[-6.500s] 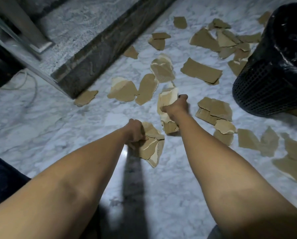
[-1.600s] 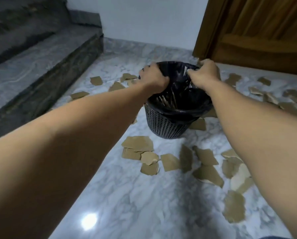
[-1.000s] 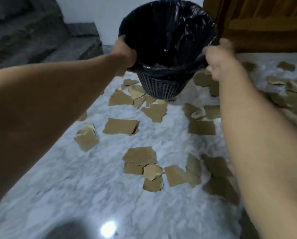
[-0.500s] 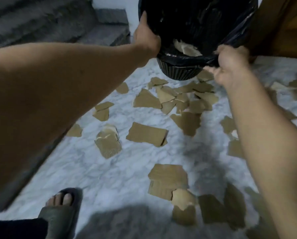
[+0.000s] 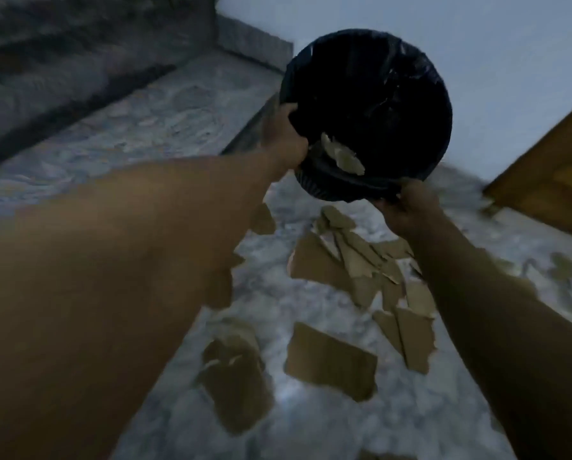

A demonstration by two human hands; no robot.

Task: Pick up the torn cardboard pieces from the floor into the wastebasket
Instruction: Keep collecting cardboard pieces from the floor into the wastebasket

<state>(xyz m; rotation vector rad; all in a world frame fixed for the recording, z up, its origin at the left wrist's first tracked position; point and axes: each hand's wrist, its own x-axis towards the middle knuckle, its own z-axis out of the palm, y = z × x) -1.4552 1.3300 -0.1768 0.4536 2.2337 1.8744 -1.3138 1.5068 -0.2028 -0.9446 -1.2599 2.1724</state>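
Everything motion-smeared, wastebasket (image 5: 377,94) depths too dark to read, left hand (image 5: 284,141) fingers lost inside its rim, right hand (image 5: 407,207) fingers hidden beneath it, door (image 5: 550,180) cut by the right edge, cardboard pieces (image 5: 563,270) there mere blurs.

A single wide-angle view from the person's head looks forward and down along both bare forearms. The wastebasket (image 5: 371,94) sits close ahead in the upper centre, its mouth tipped toward the lens, held between the left hand (image 5: 286,137) and right hand (image 5: 407,207). Marble floor (image 5: 311,426) fills the near ground. A stone step (image 5: 145,121) lies far left, a wooden door (image 5: 550,180) far right. Everything is blurred.
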